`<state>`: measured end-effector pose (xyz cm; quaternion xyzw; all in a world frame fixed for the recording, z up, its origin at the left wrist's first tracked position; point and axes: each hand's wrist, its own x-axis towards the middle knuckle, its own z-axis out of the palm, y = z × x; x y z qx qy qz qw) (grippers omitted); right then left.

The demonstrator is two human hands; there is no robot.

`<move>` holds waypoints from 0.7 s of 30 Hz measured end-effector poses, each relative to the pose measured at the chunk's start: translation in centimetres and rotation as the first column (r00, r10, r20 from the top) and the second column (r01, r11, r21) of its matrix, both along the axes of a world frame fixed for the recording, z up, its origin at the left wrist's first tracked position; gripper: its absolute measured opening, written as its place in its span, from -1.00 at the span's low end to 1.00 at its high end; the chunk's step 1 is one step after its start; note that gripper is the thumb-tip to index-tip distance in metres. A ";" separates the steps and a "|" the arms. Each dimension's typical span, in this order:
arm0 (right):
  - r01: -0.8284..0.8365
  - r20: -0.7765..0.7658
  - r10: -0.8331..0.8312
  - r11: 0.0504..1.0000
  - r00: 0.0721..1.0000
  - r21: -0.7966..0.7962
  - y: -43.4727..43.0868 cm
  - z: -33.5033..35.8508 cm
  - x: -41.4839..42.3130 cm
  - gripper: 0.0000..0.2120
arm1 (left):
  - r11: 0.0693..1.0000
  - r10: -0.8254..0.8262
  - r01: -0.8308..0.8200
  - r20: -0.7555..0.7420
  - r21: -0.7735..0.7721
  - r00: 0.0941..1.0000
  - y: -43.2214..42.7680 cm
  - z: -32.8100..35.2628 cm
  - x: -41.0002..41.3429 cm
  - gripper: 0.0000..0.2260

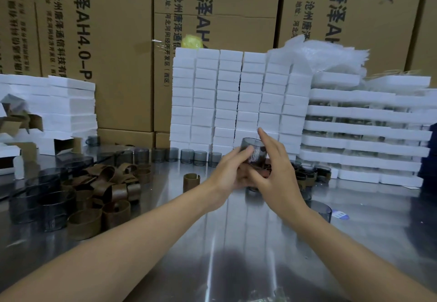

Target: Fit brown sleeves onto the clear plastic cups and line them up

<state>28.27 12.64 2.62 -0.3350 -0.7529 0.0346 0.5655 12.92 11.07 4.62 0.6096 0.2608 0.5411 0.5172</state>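
Note:
I hold a smoky clear plastic cup [254, 151] above the metal table [236, 242], between both hands. My left hand [230, 174] grips its lower part from the left, thumb against its wall. My right hand [274, 171] wraps round its right side, with the forefinger raised past the rim. A brown sleeve [266, 169] shows round the cup's base, mostly hidden by my fingers. A pile of loose brown sleeves [106, 183] lies at the left. One sleeve [191, 181] stands alone left of my hands. Bare cups [189, 156] stand in a row at the back.
Sleeved cups [307, 175] stand to the right behind my right hand. More dark cups [45, 197] crowd the left edge, and one cup [321, 209] sits by my right forearm. Stacks of white boxes [238, 103] and brown cartons [106, 41] wall off the back.

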 end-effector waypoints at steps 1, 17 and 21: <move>0.009 0.001 -0.009 1.000 1.000 -0.004 0.0 0.1 0.1 -0.15 | 0.999 -0.017 0.017 -0.001 -0.040 1.000 0.0 -0.2 0.3 -0.58; 0.213 0.243 -0.272 0.946 0.931 0.243 1.0 -0.8 0.5 -0.15 | 0.939 0.344 -0.340 -0.116 0.057 0.932 0.9 -1.4 0.7 -0.68; 0.144 0.181 -0.165 0.982 0.970 0.120 1.2 -0.8 0.7 -0.12 | 0.959 0.283 -0.285 -0.116 0.002 0.952 0.9 -1.3 0.7 -0.68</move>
